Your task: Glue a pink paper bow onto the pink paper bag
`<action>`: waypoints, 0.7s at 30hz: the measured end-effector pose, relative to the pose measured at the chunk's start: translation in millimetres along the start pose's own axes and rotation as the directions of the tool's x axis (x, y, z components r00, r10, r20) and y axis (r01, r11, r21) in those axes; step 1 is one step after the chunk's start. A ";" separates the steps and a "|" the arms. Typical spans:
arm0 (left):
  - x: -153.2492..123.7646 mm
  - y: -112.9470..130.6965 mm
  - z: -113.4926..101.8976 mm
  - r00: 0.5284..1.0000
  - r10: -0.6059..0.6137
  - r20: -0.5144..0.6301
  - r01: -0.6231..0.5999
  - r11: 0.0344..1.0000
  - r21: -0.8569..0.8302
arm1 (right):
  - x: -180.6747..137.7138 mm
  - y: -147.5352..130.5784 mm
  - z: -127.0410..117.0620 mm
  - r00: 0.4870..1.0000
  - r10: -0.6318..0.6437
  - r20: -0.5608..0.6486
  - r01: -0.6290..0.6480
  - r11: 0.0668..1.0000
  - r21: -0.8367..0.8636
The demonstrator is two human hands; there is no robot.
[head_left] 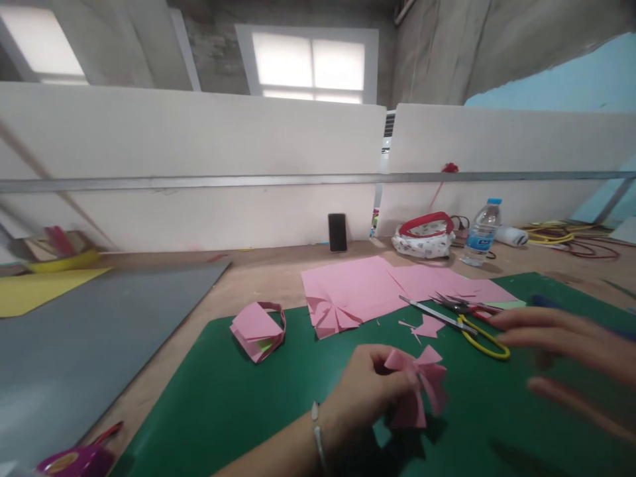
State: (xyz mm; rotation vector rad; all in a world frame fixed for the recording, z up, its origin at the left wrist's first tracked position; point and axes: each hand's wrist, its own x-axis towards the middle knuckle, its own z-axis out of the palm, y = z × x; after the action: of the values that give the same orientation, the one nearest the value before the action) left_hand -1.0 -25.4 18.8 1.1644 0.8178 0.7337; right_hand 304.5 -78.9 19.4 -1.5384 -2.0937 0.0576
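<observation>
My left hand [370,387] pinches a pink paper flower [431,381] with cut, spread petals, held above the green cutting mat [209,391]. To the right, my right hand [571,358] is blurred by motion, its fingers apart and nothing visible in them. Close to its fingertips lie yellow-handled scissors [484,341], with red-handled pliers [460,305] just behind. Pink paper scraps [428,326] are scattered beside the scissor blades. A second cut pink flower [334,317] rests on pink paper sheets [358,285]. A folded pink paper piece [257,331] stands at the mat's left.
A grey sheet [99,351] and yellow paper [44,288] cover the left side. A phone [337,232] leans on the white partition. Behind the mat stand a white pouch with red trim [423,238] and a water bottle [481,235]. A purple object [77,460] sits front left.
</observation>
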 end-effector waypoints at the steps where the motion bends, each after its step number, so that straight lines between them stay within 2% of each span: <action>1: -0.8 -0.9 0.1 0.999 -0.024 0.049 0.024 1.000 -0.005 | 18.4 -22.8 0.5 0.991 0.041 0.130 -0.047 0.998 0.043; 2: -1.0 -2.2 -0.1 0.995 -0.046 0.094 0.047 0.999 -0.006 | 34.6 -42.6 2.8 0.970 0.042 0.239 -0.076 0.988 0.133; 3: -0.5 -3.6 -0.6 0.989 -0.066 0.130 0.067 0.998 -0.005 | 48.1 -58.5 6.8 0.924 0.048 0.380 -0.148 0.960 0.239; 4: 0.4 -4.9 -1.2 0.984 -0.084 0.156 0.085 0.996 0.000 | 58.7 -70.0 12.2 0.842 0.024 0.539 -0.247 0.905 0.347; 6: 2.9 -6.0 -2.3 0.977 -0.112 0.179 0.109 0.994 0.023 | 71.6 -81.5 25.5 0.734 -0.021 0.678 -0.440 0.747 0.499; 7: 4.3 -5.7 -2.8 0.976 -0.121 0.183 0.116 0.992 0.040 | 74.7 -82.8 32.2 0.717 -0.020 0.697 -0.494 0.691 0.528; 10: 8.8 -2.7 -4.7 0.966 -0.136 0.219 0.118 0.989 0.094 | 76.7 -79.0 48.5 0.735 0.025 0.678 -0.517 0.668 0.536; 13: 12.8 -2.0 -7.0 0.961 -0.135 0.240 0.099 0.983 0.156 | 76.1 -73.8 57.4 0.738 -0.002 0.675 -0.519 0.638 0.569; 17: 13.3 -7.2 -7.3 0.979 -0.123 0.161 0.078 0.961 0.264 | 77.2 -70.3 61.7 0.735 -0.054 0.676 -0.538 0.561 0.629; 21: 11.5 -10.1 -6.2 0.996 -0.054 0.068 0.029 0.947 0.320 | 78.4 -70.3 62.6 0.754 -0.041 0.656 -0.502 0.609 0.615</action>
State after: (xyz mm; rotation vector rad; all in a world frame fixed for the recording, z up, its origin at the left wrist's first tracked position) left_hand 0.4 -15.2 6.0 1.4510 0.9165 0.5297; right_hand 199.3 -16.0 20.5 -1.2912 -1.8028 1.5702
